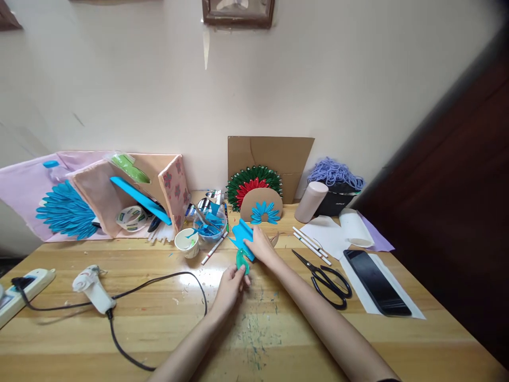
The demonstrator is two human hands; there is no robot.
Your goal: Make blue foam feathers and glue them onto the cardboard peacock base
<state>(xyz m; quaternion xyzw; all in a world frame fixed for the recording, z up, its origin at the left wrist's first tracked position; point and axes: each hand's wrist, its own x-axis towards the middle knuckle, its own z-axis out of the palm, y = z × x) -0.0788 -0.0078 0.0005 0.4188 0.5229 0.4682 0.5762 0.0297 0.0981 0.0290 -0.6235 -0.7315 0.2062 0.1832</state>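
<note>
Seemingly paper handling is under way: right hand (262, 245) gripping blue paper (240, 232), left hand (227, 286) nearer, pinching a green piece (241, 260); next needs steadiness.

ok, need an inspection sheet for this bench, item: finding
Surface: wooden table, dark marks near the front.
Job's things: green piece, blue paper.
Clutter: black scissors, phone, paper cup, white corded tool.
Grip: left hand holds the green piece; right hand at the blue paper, closure unclear.
Cables: black cords by the power strip and white corded tool.
Surroundings: pale wall, framed picture, cardboard sheet.
</note>
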